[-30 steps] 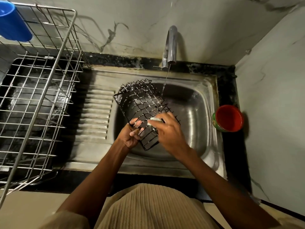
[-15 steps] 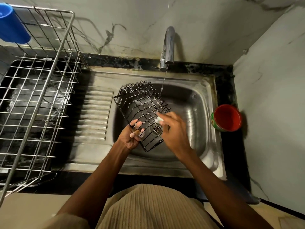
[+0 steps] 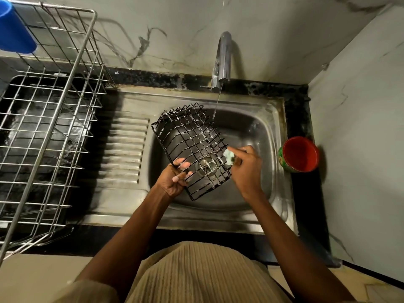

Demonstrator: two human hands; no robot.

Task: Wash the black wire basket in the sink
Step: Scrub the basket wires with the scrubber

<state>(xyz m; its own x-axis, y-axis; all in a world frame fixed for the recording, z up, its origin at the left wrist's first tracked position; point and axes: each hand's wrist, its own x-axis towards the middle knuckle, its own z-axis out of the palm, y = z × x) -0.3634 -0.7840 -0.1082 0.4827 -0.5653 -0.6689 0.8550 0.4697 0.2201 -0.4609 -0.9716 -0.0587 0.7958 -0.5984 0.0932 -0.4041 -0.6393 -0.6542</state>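
Note:
The black wire basket (image 3: 188, 141) is held tilted over the steel sink (image 3: 260, 136), with soap suds on its wires. My left hand (image 3: 175, 178) grips its near left edge, fingers curled through the wires. At the basket's right edge my right hand (image 3: 246, 166) pinches a small pale green soapy scrubber (image 3: 229, 156). A thin stream of water runs from the tap (image 3: 223, 60) onto the basket's far right corner.
A large steel dish rack (image 3: 43, 132) stands on the black counter at the left, with a blue cup (image 3: 13, 33) on its far corner. A red cup (image 3: 300, 154) sits right of the sink. The ribbed drainboard (image 3: 124, 149) lies between rack and basin.
My right hand has slid the scrubber from the basket's near middle out to its right edge. The left hand keeps its grip and the basket has barely shifted.

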